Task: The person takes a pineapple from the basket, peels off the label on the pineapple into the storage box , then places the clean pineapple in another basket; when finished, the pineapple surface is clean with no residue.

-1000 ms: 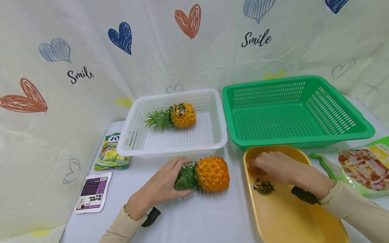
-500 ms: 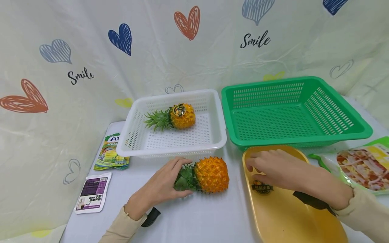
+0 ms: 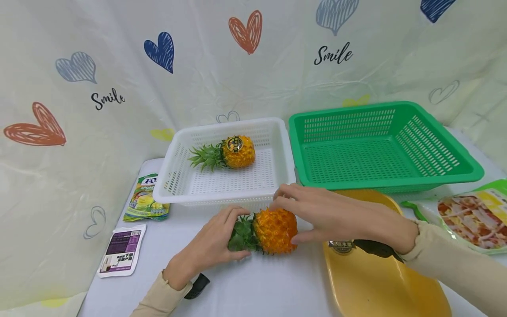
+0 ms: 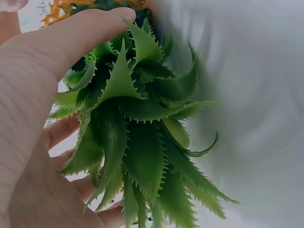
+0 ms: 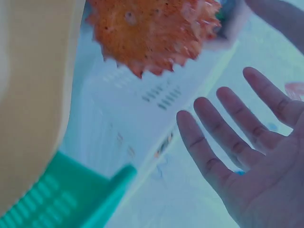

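On the white tabletop a pineapple (image 3: 274, 231) lies on its side, crown toward the left. My left hand (image 3: 207, 242) grips its green crown; in the left wrist view the thumb crosses the front of the leaves (image 4: 137, 128) and the fingers show behind them. At the fruit's right end is my right hand (image 3: 318, 213), fingers spread and thumb apart, overlapping the pineapple in the head view. The right wrist view shows that palm (image 5: 266, 175) with nothing in it, beside the spiky orange body (image 5: 152, 33). A second pineapple (image 3: 239, 156) bearing a black-and-gold label lies in the white basket (image 3: 222, 197).
A yellow tray (image 3: 376, 281) with a black-and-gold label (image 3: 341, 247) inside stands under my right forearm. Behind it is a green basket (image 3: 360, 160). At left lie a green snack packet (image 3: 145, 200) and a purple-and-white packet (image 3: 122, 251); a large food bag (image 3: 471, 215) is at right.
My right hand has lifted out of the yellow tray and moved left to the pineapple's end, its fingers spreading. The left hand stays on the crown.
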Motion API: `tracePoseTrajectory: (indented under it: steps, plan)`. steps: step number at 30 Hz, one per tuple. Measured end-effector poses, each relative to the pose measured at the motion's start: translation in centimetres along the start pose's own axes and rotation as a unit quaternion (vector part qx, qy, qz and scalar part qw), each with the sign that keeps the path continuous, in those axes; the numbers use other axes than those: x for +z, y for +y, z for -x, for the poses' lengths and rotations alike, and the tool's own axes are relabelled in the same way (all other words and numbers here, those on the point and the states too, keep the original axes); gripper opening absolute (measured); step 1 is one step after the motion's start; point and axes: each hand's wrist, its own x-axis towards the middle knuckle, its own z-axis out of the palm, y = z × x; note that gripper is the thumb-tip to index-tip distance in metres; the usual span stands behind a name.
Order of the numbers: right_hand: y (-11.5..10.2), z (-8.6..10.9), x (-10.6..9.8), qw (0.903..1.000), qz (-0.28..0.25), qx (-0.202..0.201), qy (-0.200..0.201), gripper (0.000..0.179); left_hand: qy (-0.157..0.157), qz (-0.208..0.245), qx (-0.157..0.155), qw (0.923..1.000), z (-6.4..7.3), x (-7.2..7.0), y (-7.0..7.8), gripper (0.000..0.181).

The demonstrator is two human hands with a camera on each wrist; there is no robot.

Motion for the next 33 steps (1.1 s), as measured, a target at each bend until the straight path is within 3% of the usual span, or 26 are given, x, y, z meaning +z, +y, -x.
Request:
tracePoseTrajectory:
  steps: [4, 8, 15, 24, 33]
  plan:
    - [0.1, -1.2, 0.8, 0.9989, -0.016, 0.007, -0.043, 0.074, 0.006, -0.013, 0.005, 0.9999, 0.2, 0.1, 0.1, 0.087]
    - [0.4, -1.8, 1.6, 0.9982, -0.010, 0.001, -0.058, 0.084, 0.016, -0.019, 0.007, 0.9997, 0.3, 0.2, 0.2, 0.089]
    - [0.8, -2.3, 3.0, 0.9981, -0.004, -0.019, -0.058, 0.087, 0.023, -0.023, 0.002, 0.9995, 0.6, 0.5, 0.0, 0.090]
    - [0.8, -2.7, 3.4, 0.9961, -0.009, 0.001, -0.088, 0.089, 0.020, -0.030, 0.003, 0.9993, 0.6, 0.5, 0.1, 0.089]
    - [0.9, -2.9, 3.8, 0.9967, -0.021, 0.002, -0.079, 0.086, 0.020, -0.026, -0.006, 0.9994, 0.6, 0.6, 0.0, 0.088]
